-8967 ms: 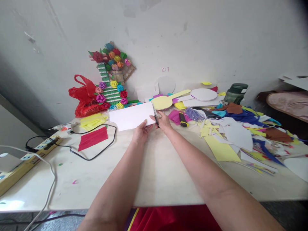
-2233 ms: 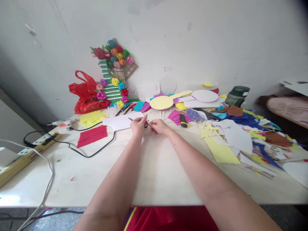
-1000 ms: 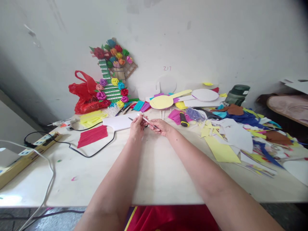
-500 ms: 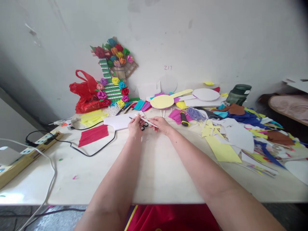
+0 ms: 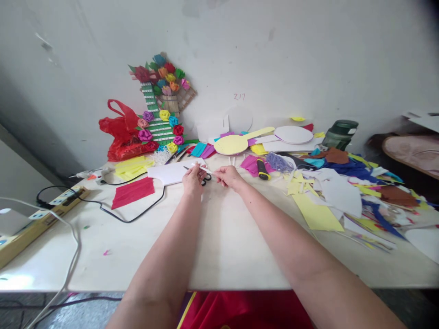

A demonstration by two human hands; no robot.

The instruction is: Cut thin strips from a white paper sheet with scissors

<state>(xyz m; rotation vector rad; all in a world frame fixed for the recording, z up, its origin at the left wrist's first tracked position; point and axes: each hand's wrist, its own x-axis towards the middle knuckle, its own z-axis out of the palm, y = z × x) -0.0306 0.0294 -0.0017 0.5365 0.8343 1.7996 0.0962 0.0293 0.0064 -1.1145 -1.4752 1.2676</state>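
Observation:
Between my hands runs a thin white strip (image 5: pixel 205 169), probably paper. My left hand (image 5: pixel 194 179) pinches its left end, and my right hand (image 5: pixel 228 177) closes on its right end, where the fingers partly hide it. Black-handled scissors (image 5: pixel 206 179) lie on the table just behind and between the hands. A white sheet cut to shape (image 5: pixel 168 172) lies behind my left hand. Left of it is a piece of red crepe paper (image 5: pixel 133 193).
Paper scraps (image 5: pixel 339 187) heap on the right, before a green bottle (image 5: pixel 340 135). A yellow-black utility knife (image 5: pixel 263 170) lies beside purple paper. Yellow paddle-shaped card (image 5: pixel 231 144) lies at the back. A power strip (image 5: pixel 41 219), cables and a red bag (image 5: pixel 123 132) occupy the left.
The right fingers have shifted slightly along the strip, and less of it shows past them. My left hand has stayed in nearly the same place.

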